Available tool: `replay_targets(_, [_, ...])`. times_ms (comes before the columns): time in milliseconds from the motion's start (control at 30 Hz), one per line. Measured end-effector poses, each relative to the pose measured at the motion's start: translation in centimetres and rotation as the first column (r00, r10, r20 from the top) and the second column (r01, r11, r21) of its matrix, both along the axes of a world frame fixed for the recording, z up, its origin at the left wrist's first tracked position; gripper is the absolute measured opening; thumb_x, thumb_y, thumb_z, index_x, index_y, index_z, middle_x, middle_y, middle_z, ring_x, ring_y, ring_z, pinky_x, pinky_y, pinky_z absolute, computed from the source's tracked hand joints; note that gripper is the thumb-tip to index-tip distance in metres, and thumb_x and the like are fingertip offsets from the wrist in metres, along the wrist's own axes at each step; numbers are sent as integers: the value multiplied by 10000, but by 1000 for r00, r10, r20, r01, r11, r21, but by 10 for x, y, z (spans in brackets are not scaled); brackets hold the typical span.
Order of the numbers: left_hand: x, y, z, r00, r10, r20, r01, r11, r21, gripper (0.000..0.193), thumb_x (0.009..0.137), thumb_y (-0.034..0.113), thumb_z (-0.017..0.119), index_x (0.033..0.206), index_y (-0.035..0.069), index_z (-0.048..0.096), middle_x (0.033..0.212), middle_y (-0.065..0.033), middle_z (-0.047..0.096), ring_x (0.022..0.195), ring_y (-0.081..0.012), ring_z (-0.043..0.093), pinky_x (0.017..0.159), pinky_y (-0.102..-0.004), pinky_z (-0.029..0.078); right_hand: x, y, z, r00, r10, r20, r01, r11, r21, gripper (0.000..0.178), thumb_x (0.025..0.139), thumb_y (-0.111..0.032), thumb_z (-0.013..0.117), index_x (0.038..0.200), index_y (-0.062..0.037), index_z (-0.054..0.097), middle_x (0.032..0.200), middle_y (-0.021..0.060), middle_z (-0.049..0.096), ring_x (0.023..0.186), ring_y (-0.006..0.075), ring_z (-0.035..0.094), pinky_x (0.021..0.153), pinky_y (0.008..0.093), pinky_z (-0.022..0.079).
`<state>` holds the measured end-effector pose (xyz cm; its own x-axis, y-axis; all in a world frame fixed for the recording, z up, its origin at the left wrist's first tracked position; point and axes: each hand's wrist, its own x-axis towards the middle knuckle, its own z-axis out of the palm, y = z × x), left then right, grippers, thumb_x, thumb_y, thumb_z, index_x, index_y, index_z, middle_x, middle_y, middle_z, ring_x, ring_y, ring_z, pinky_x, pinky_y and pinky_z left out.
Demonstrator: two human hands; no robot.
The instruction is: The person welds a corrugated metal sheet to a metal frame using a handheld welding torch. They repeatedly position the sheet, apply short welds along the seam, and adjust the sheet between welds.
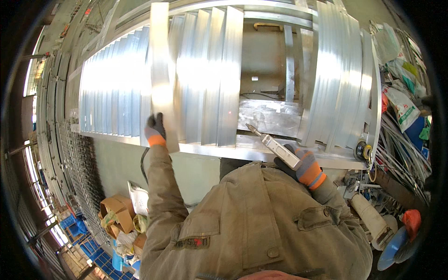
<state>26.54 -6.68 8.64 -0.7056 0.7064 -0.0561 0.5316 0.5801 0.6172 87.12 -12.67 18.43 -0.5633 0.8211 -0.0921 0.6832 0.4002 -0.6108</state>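
My left hand [155,129], in a black-and-orange glove, is closed on the near part of a long flat metal strip [161,60]. That strip lies lengthwise away from me, across the rows of ribbed silver metal profiles [205,93]. In my right hand [305,169], gloved in grey and orange, is a slim hand tool with a boxy pale body and a dark pointed tip [280,150]. Its tip points up and left, over a flat metal plate [270,116] inside the frame. The exact kind of tool cannot be made out.
More profiles [343,79] lie at the right of the metal frame [298,158]. A round yellow-and-black device [363,150] sits at its right corner. Thin strips [401,149] and plastic bags [401,109] are piled further right. Cardboard boxes [117,212] stand at lower left.
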Motion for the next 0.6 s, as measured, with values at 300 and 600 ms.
replay_targets(300, [236,-34,-34,808,-169,564,178,983,39,660,1036,391,833,1462,-90,681,1394,-258,767,1264,-315,727,1129,-416,553,22,-17,8,993,-119,-24,117,991,-60,420,1048,-291,768,1369,-41,661,1099,207,696,884,438,697,724,523,542])
replay_targets(600, [292,-17,-43,789,-161,593,224,974,-33,667,1037,403,817,1470,-86,680,1366,-237,784,1211,-314,746,1070,-402,572,33,-14,17,991,-133,-23,129,984,-122,361,1037,-246,738,1322,-39,657,1045,204,712,901,437,710,738,524,556])
